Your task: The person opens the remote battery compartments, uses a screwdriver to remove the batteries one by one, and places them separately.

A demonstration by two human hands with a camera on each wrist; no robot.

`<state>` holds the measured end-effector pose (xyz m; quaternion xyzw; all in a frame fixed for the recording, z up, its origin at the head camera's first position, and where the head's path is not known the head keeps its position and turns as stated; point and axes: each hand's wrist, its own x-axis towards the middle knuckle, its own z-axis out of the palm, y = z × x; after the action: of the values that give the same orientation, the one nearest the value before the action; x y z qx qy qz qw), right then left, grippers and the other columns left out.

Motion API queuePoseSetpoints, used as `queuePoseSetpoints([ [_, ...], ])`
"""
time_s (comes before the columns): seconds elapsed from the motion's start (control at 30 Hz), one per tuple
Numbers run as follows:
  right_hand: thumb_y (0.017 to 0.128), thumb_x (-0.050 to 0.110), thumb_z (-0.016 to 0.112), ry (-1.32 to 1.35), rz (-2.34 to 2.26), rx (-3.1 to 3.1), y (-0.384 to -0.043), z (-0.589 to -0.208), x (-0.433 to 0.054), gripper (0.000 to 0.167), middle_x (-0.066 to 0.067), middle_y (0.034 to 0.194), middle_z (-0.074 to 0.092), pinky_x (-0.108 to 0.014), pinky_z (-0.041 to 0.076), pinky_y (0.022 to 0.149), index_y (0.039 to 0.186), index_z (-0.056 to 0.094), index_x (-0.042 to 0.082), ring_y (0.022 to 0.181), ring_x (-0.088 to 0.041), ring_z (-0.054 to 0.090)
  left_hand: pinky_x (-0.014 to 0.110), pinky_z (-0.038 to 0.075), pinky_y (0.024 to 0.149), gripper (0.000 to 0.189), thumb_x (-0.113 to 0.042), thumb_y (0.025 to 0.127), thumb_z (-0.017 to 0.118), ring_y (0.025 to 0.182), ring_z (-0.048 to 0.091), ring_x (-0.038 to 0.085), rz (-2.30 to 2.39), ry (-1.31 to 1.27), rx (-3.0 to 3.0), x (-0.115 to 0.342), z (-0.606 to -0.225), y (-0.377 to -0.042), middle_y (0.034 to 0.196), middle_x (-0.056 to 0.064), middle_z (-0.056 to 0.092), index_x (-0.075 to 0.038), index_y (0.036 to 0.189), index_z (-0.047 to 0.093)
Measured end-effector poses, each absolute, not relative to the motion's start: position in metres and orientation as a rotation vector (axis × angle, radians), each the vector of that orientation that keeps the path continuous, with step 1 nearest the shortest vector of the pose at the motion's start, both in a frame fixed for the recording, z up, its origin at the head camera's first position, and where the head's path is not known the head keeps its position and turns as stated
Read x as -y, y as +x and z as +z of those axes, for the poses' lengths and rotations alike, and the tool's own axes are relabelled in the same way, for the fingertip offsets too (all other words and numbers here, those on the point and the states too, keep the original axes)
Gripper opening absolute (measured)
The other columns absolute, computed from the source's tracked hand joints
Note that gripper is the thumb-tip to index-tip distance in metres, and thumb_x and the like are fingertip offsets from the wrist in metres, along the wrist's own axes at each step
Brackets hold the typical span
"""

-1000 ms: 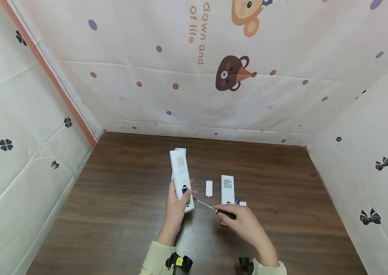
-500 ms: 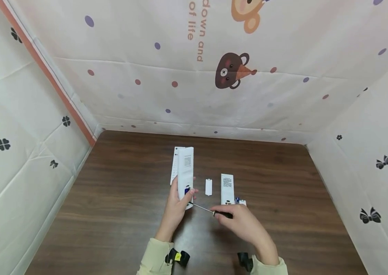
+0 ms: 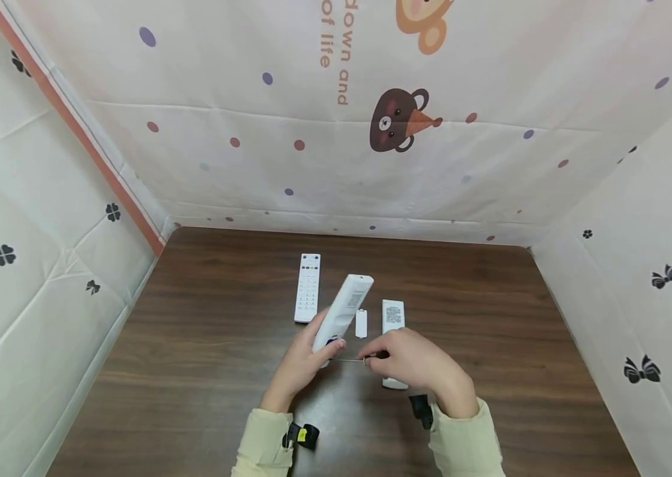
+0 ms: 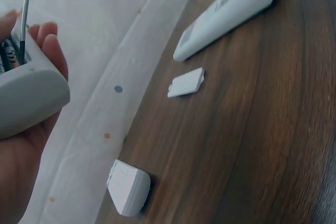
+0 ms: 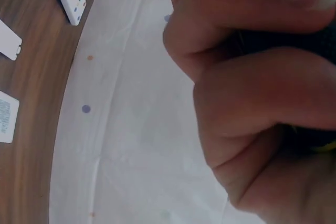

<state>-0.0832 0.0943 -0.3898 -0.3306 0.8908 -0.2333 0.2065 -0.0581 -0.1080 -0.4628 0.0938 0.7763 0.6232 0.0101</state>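
My left hand (image 3: 302,361) grips a white remote control (image 3: 344,308), its back facing up and its far end leaning right. In the left wrist view the battery bay at its near end is uncovered, with batteries (image 4: 9,55) inside. My right hand (image 3: 422,361) holds a screwdriver (image 3: 347,360) by its dark handle, mostly hidden by the fingers. The thin metal shaft points left, and its dark tip reaches into the bay beside a battery. Curled fingers fill much of the right wrist view.
A white remote (image 3: 308,286) lies buttons up behind my left hand. A small white battery cover (image 3: 361,324) lies between the held remote and another remote (image 3: 393,315), back up, partly behind my right hand. Patterned cloth walls (image 3: 336,165) enclose the table's back and sides.
The held remote has swung rightward, uncovering the buttons-up remote behind it. My right hand has turned over and risen, its screwdriver shaft now nearly level in the head view.
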Motion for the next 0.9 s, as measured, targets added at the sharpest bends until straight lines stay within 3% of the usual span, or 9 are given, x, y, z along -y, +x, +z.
queuePoseSetpoints([
  [0.13,0.084,0.016,0.052,-0.914,-0.618,-2.456,-0.094,-0.388,-0.092,0.025,0.015,0.079,0.059,-0.022,0.041,0.054,0.102,0.068,0.022,0.051,-0.003,0.04,0.037,0.047,0.07,0.054,-0.02,0.084,0.063,0.082,0.054,0.021,1.986,0.234,-2.398,0.109,-0.463,-0.062,0.107,0.008,0.058,-0.02,0.132,0.041],
  [0.23,0.087,0.02,0.052,-0.846,-0.699,-2.446,-0.093,-0.392,-0.091,0.024,0.012,0.063,0.052,-0.021,0.038,0.046,0.107,0.066,0.024,0.042,-0.004,0.03,0.041,0.051,0.065,0.046,-0.017,0.088,0.057,0.078,0.056,0.025,2.308,0.14,-2.139,0.113,-0.47,-0.068,0.103,0.013,0.056,-0.015,0.13,0.039],
  [0.37,0.088,0.024,0.054,-0.848,-0.79,-2.535,-0.082,-0.399,-0.084,0.023,0.013,0.075,0.062,-0.02,0.042,0.052,0.109,0.065,0.025,0.051,0.001,0.043,0.037,0.052,0.064,0.04,-0.023,0.094,0.045,0.081,0.055,0.028,2.69,0.084,-1.762,0.122,-0.482,-0.074,0.113,0.018,0.051,-0.012,0.13,0.033],
  [0.47,0.087,0.023,0.056,-0.905,-0.77,-2.609,-0.077,-0.397,-0.079,0.022,0.014,0.099,0.063,-0.02,0.045,0.062,0.107,0.066,0.024,0.068,0.002,0.051,0.033,0.053,0.062,0.041,-0.027,0.096,0.038,0.081,0.056,0.025,2.788,0.129,-1.624,0.126,-0.485,-0.075,0.115,0.019,0.05,-0.011,0.132,0.03],
  [0.57,0.087,0.023,0.056,-0.896,-0.755,-2.566,-0.077,-0.392,-0.079,0.023,0.014,0.096,0.064,-0.02,0.043,0.055,0.107,0.066,0.025,0.056,0.001,0.046,0.033,0.053,0.06,0.04,-0.028,0.098,0.03,0.077,0.056,0.022,2.78,0.226,-1.578,0.127,-0.483,-0.073,0.112,0.018,0.052,-0.007,0.132,0.031],
  [0.7,0.086,0.021,0.055,-0.875,-0.719,-2.468,-0.082,-0.385,-0.081,0.023,0.014,0.079,0.062,-0.02,0.039,0.047,0.105,0.067,0.027,0.042,-0.002,0.033,0.031,0.052,0.057,0.041,-0.027,0.099,0.025,0.073,0.057,0.022,2.681,0.342,-1.615,0.126,-0.484,-0.068,0.109,0.016,0.056,-0.005,0.132,0.035],
  [0.83,0.086,0.019,0.054,-0.889,-0.711,-2.438,-0.085,-0.382,-0.081,0.024,0.011,0.066,0.056,-0.02,0.038,0.046,0.104,0.067,0.026,0.043,-0.002,0.032,0.031,0.052,0.057,0.04,-0.025,0.099,0.024,0.073,0.057,0.021,2.656,0.374,-1.601,0.125,-0.486,-0.066,0.109,0.016,0.056,-0.005,0.132,0.035],
  [0.9,0.086,0.02,0.055,-0.89,-0.711,-2.468,-0.082,-0.385,-0.079,0.023,0.012,0.073,0.06,-0.02,0.04,0.048,0.105,0.067,0.025,0.045,-0.001,0.036,0.03,0.052,0.057,0.041,-0.026,0.099,0.024,0.073,0.057,0.021,2.685,0.345,-1.588,0.125,-0.487,-0.067,0.108,0.016,0.056,-0.005,0.132,0.035],
])
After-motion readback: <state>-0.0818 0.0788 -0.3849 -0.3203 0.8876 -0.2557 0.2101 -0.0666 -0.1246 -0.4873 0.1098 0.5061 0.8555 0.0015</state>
